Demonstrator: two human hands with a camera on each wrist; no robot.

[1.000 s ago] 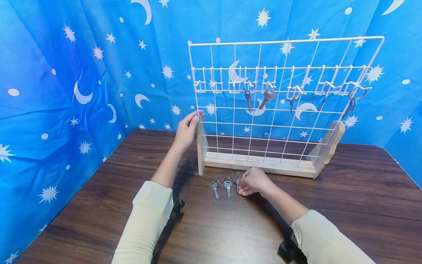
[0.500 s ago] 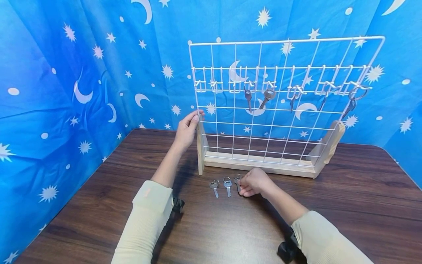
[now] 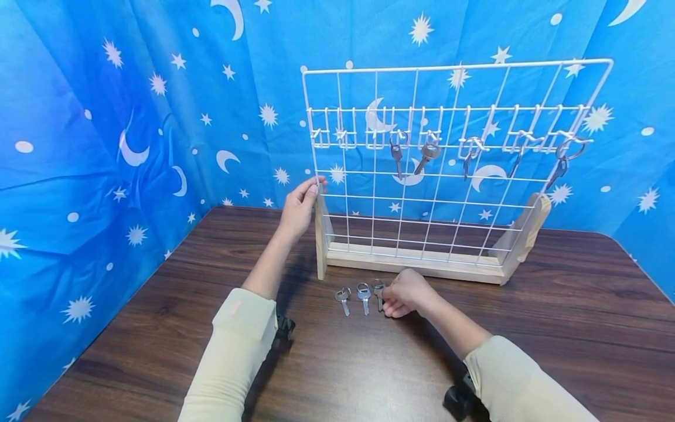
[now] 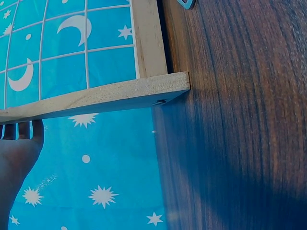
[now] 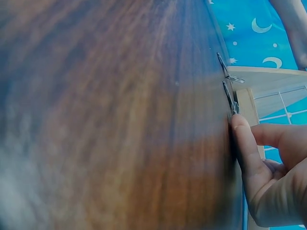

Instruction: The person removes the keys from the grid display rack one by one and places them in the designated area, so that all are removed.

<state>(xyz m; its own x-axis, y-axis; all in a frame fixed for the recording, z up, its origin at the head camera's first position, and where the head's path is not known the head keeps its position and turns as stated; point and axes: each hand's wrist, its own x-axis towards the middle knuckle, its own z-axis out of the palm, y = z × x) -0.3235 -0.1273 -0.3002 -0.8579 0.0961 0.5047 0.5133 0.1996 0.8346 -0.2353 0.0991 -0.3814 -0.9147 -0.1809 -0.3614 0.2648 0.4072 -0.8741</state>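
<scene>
My left hand (image 3: 297, 211) grips the top of the left wooden upright (image 3: 320, 246) on a white wire grid rack (image 3: 401, 224). Its curled fingers also show behind that wood in the left wrist view. In front of the rack base, my right hand (image 3: 408, 293) pinches a key (image 3: 378, 289) by its side, low over the tabletop; fingers cover part of this key. To its left lie two more silver keys with rings, a middle key (image 3: 364, 298) and a left key (image 3: 343, 300). In the right wrist view the thumb (image 5: 243, 139) overlaps the nearest key.
Several keys hang from the rack's hooks, among them a dark key (image 3: 396, 158) and a bronze-toned key (image 3: 428, 155). Hooks farther left, such as the leftmost hook (image 3: 319, 139), bear no keys. A blue star-and-moon curtain (image 3: 253, 70) stands behind the brown wooden table (image 3: 337, 369).
The right hand and its key have shifted very slightly toward the person, and more of the key shows now. The left hand stays on the rack.
</scene>
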